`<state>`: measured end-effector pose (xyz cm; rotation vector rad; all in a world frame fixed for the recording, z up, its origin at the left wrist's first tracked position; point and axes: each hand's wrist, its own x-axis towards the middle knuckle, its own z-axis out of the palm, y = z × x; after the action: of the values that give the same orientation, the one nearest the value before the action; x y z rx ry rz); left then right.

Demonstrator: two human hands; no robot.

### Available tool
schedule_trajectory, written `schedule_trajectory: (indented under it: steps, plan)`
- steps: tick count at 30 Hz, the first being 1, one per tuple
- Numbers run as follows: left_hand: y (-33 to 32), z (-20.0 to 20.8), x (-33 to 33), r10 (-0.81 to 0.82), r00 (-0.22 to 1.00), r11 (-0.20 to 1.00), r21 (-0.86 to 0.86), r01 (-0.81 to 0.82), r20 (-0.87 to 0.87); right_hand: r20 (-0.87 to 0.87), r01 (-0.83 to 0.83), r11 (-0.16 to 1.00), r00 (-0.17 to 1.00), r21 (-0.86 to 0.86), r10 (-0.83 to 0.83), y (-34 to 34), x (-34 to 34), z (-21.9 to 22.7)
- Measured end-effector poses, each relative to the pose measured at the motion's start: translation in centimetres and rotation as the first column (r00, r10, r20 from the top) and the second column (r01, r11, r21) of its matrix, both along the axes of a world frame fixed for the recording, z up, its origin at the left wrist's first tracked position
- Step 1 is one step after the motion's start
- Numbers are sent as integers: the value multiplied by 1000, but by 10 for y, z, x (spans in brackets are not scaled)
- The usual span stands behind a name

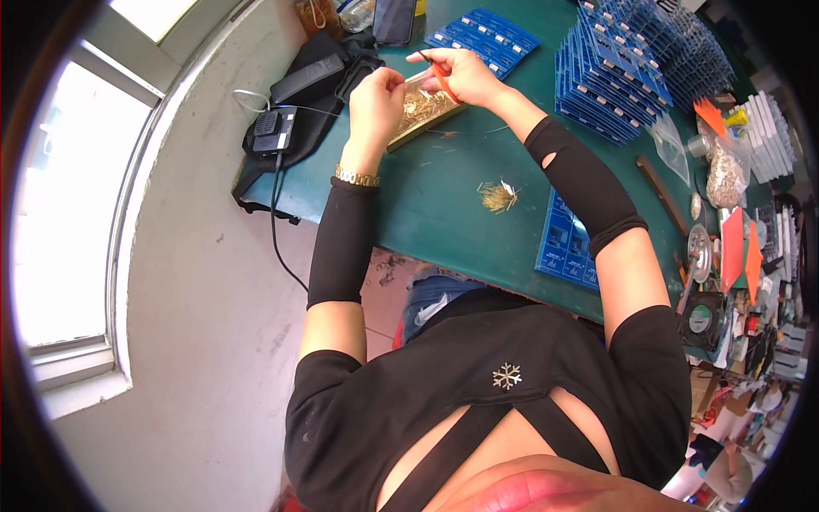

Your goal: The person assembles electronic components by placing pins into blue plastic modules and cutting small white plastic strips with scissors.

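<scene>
My left hand (375,109) is over the left side of a shallow tray (438,119), its fingers pinched together. What they hold, if anything, is too small to make out. My right hand (467,78) is closed around a small orange-handled hand tool (442,83) with a dark end, above the tray's far right part. Its exact kind cannot be told. Thin gold-coloured pins (422,106) lie loose in the tray. Nearer to me, a small heap of similar pins (498,197) rests on the green table (435,205).
Tall stacks of blue circuit boards (610,77) stand at the back right. One blue board panel (486,41) lies beyond my right hand, another (565,243) under my right arm. A black bag (316,102) and a cabled device (275,130) sit left; clutter fills the right.
</scene>
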<state>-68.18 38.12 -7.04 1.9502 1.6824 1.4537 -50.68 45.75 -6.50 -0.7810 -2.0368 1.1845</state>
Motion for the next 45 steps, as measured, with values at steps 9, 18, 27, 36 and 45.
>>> schedule_trajectory:
  steps: [9, 18, 27, 36, 45]
  plan:
    - [4, -3, -5, 9, 1000, 998, -57, -8, 13, -123, 142, 989, 983, 51, -135, 1, 7, 5]
    - [6, 2, -7, 63, 985, 996, 55, -73, 158, 266, -8, 968, 962, 249, -61, -14, 2, 12]
    - [4, 15, -57, -64, 341, 994, 91, -65, 938, 564, 9, 873, 760, 488, -324, -31, -21, 10]
    - [3, 15, -39, -147, 287, 989, 137, 56, 947, 533, 7, 841, 771, 541, -350, -31, -21, 9]
    - [8, 8, -63, -145, -5, 987, 145, 67, 989, 661, -119, 823, 664, 556, -350, -35, -34, 14]
